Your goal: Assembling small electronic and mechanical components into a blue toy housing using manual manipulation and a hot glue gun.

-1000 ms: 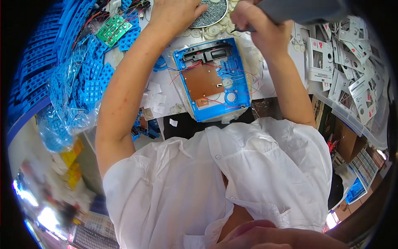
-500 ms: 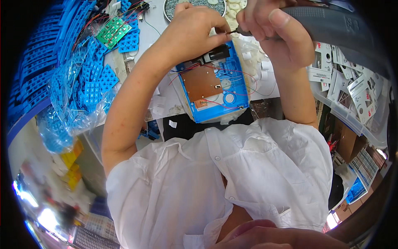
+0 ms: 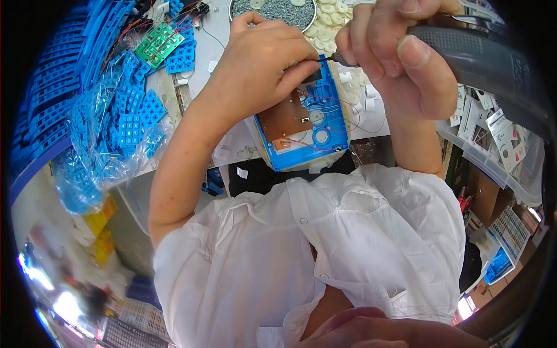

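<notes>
My right hand point(image 3: 400, 64) is wrapped round a dark grey electric screwdriver point(image 3: 484, 55), its thin bit pointing left. At the bit's tip, the thumb and forefinger of my left hand point(image 3: 267, 66) are pinched together; whatever is between them is too small to make out. Beneath that hand lies an open blue plastic housing point(image 3: 304, 161). Inside it sit a brown circuit board point(image 3: 281, 123), red and blue wires and a pale round disc point(image 3: 316, 116). My left hand covers the housing's upper left part and most of a black part there.
A round dish of small screws point(image 3: 272, 13) stands beyond my left hand, beside many off-white plastic discs point(image 3: 326, 26). At left are blue keypads point(image 3: 129, 129), a plastic bag and a green circuit board point(image 3: 158, 45). A clear bin point(image 3: 525, 182) of white printed panels is at right.
My left hand has moved slightly toward me and right, covering more of the black part and circuit board. My right hand and the screwdriver have shifted a little right and nearer.
</notes>
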